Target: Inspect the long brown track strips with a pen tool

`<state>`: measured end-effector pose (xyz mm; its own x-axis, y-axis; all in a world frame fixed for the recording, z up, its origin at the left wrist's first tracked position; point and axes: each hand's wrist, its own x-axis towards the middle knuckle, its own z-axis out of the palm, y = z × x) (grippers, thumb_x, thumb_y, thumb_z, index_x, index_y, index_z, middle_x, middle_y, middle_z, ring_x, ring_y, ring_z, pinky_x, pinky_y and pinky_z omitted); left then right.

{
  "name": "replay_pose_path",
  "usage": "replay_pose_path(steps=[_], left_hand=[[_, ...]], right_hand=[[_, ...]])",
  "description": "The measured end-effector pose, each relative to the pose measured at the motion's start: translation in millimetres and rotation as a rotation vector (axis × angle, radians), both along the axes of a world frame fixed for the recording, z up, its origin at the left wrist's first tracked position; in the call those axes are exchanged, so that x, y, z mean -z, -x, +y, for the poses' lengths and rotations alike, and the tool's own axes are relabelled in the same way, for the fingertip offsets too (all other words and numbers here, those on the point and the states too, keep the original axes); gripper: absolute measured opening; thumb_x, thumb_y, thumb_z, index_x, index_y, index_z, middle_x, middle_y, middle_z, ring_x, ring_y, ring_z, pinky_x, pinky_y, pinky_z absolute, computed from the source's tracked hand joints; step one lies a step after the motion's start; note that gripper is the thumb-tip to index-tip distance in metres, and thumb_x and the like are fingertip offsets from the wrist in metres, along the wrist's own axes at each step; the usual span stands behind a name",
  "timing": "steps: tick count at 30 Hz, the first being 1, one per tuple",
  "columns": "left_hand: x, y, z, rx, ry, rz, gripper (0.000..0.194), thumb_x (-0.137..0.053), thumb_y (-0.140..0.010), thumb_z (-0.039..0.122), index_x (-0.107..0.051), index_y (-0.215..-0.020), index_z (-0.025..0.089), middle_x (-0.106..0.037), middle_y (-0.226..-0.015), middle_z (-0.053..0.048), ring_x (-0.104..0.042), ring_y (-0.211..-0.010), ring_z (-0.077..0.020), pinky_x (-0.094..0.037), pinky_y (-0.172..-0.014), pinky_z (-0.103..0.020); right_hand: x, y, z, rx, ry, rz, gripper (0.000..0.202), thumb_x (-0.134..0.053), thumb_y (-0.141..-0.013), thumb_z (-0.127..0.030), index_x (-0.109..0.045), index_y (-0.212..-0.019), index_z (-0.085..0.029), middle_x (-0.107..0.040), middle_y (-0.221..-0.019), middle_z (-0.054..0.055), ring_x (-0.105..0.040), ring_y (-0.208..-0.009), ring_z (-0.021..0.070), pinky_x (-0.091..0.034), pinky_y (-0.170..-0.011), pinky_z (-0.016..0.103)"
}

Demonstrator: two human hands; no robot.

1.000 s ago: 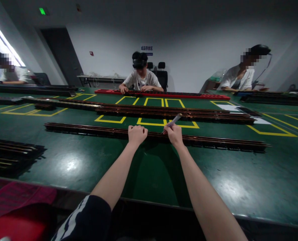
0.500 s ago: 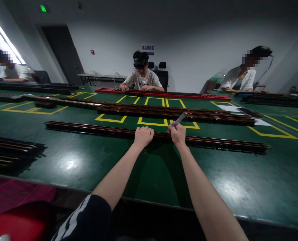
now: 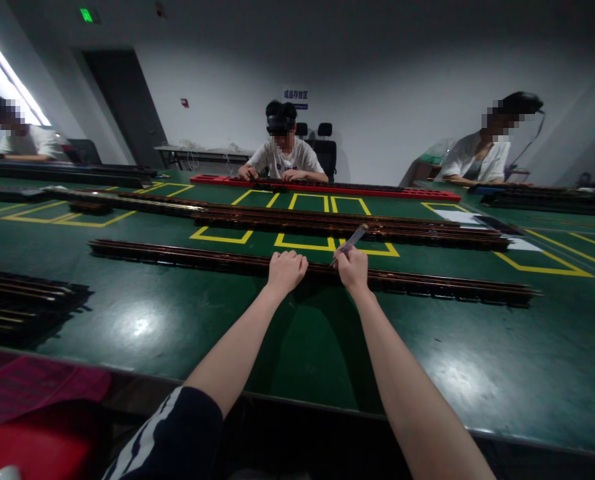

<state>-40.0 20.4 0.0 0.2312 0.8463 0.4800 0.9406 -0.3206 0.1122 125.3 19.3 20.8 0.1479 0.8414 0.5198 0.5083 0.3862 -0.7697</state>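
Straight ahead on the green surface (image 3: 177,320), a dark strip bundle (image 3: 177,255) is gripped by the curled left hand (image 3: 286,272), a pen-like tool (image 3: 354,238) pinched in the right hand (image 3: 353,270); work seems underway, remainder unclear.

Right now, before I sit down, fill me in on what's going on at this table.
The person's right hand holds a slanted pen-like tool at a long dark bundle; whether its tip touches is unclear. The left hand lies curled over the same bundle. Farther back lies a second bundle, and beyond it a co-worker sits behind a red rail.
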Motion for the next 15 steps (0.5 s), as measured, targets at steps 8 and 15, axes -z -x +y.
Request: replay_pose_path(steps=[8,15], left_hand=[[-3.5,-0.6,-2.3,0.003,0.034,-0.019,0.048,-0.027,-0.096,0.029,-0.069,-0.079,0.014,-0.071,-0.087,-0.011,-0.064,-0.077,-0.0196,-0.043,-0.075,-0.036],[-2.3,-0.1,-1.9,-0.001,0.033,-0.007,0.049,-0.025,-0.096,0.030,-0.069,-0.079,0.015,-0.071,-0.088,-0.011,-0.063,-0.077,-0.0198,-0.042,-0.074,-0.036]], right_hand=[[0.9,0.7,-1.2,-0.029,0.002,0.012,0.023,-0.048,-0.079,-0.031,-0.051,-0.059,-0.022,-0.055,-0.048,0.001,-0.057,-0.048,0.0193,-0.046,-0.053,0.030],[2.3,-0.2,0.2,-0.070,-0.004,0.000,0.024,-0.047,-0.081,-0.032,-0.051,-0.059,-0.022,-0.056,-0.050,0.001,-0.056,-0.048,0.0183,-0.045,-0.049,0.030]])
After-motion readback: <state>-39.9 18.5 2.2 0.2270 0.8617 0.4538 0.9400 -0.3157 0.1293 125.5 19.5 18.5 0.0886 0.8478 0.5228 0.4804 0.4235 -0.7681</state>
